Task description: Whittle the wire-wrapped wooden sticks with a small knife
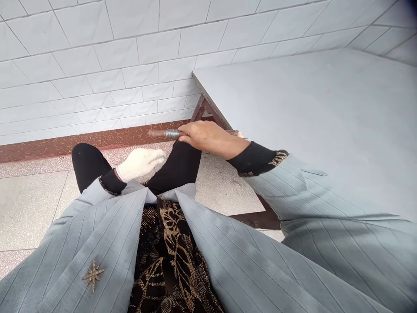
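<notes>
Right hand (211, 138): bare, at 12 o'clock from the middle of the view. The fingers curl over a thin brown rod (192, 133) and grip it.

Left hand (140, 163): in a white knit glove, at 9 o'clock. The fingers lie close together. I cannot tell if they pinch anything.

Rod: held in the right hand, above the knees, and it pokes out on both sides of that hand. One end points to 10 o'clock.

Coil: silver wire coil (171, 134) wound tight around the rod, just beside the right fingers.

Legs: black trousers (176, 167) with bent knees. The gloved fingertips are just beside the right knee.

Table: grey table top (309, 121) at 2 o'clock, with a brown metal frame (202, 108) under its corner at 12 o'clock.

Wall: white tile wall (97, 74) at 11 o'clock, with a brown speckled band (97, 141) along the bottom.

Floor: pale speckled floor (29, 208) at 9 o'clock.

Clothes: grey striped jacket (97, 230) with black cuffs, worn over a black top with gold leaves (176, 243). A gold star pin (93, 275) sits on the jacket at 7 o'clock — on the left side.
</notes>
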